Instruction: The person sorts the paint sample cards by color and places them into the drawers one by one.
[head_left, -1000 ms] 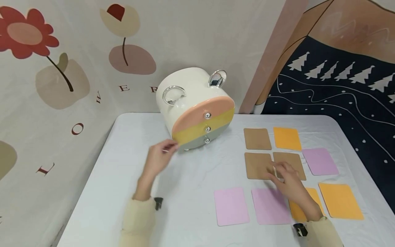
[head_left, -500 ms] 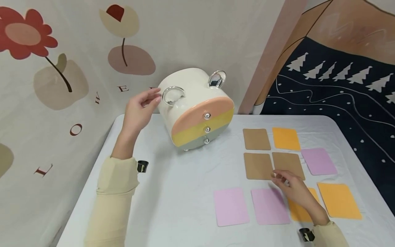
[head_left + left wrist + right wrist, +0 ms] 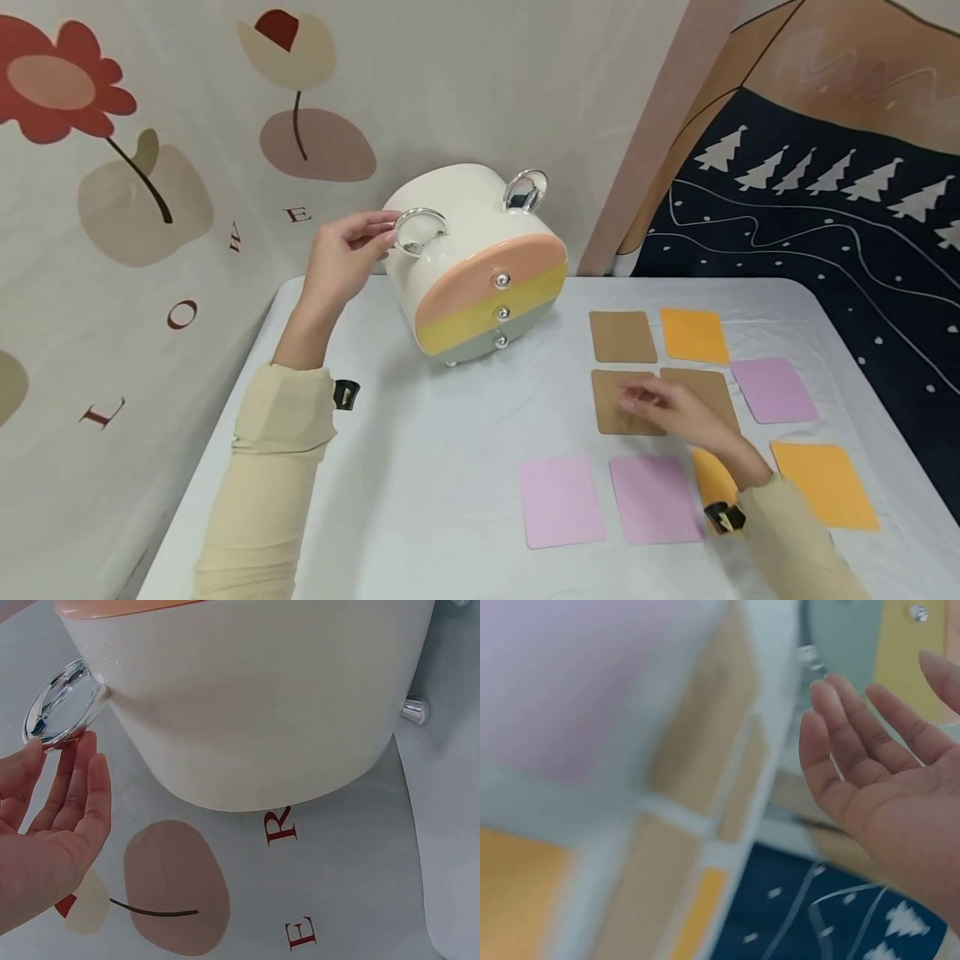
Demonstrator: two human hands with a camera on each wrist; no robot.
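A white drawer box (image 3: pixel 450 196) with peach, yellow and green front bands stands at the back of the table. Three round silver knobs (image 3: pixel 502 281) run down its front. My left hand (image 3: pixel 337 262) pinches the outer rim of its left silver ear (image 3: pixel 64 705) between thumb and fingertips. The other silver ear (image 3: pixel 525 192) is untouched. Over the brown cards hovers my right hand (image 3: pixel 671 408), holding nothing, its fingers loosely bent. It partly covers one brown card (image 3: pixel 609 417) and overlaps another brown card (image 3: pixel 708 393). In the right wrist view its fingers (image 3: pixel 859 750) point toward the box front.
A third brown card (image 3: pixel 622 337) and an orange card (image 3: pixel 693 336) lie behind. Pink-purple cards (image 3: pixel 561 502) and orange cards (image 3: pixel 825 487) lie nearer on the white table (image 3: pixel 450 467). One orange card is partly under the right forearm. A printed cloth (image 3: pixel 450 83) hangs behind.
My left hand has risen from the box's lower left edge to its left ear and now grips it. The right hand has shifted slightly left over the brown cards.
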